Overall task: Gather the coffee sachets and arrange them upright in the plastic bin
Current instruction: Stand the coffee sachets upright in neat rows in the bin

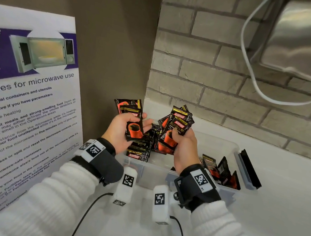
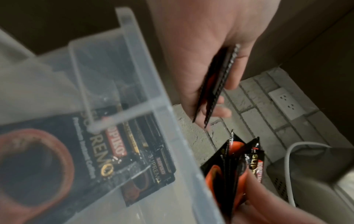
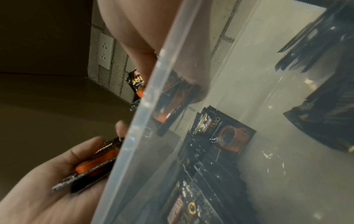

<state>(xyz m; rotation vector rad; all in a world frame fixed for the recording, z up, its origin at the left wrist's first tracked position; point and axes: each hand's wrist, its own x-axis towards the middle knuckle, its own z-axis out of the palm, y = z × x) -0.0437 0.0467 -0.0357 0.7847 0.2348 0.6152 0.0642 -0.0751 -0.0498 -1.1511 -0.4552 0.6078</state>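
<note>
Several sachets [image 1: 132, 122] are gripped in the left hand [image 1: 122, 131]. A fanned bunch [image 1: 177, 129] is clasped in the right hand [image 1: 183, 148]. The bin [image 1: 225, 146] is partly hidden behind both wrists.

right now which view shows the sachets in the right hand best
The head view: the right hand grips a fanned bunch of sachets, labels readable. The left wrist view shows the same bunch edge-on and partly cut off; the right wrist view shows only a blurred glimpse through the plastic bin wall.

White counter [image 1: 277, 217], clear plastic bin [image 1: 233, 147] on it, poster [image 1: 19, 117] standing at left
</note>
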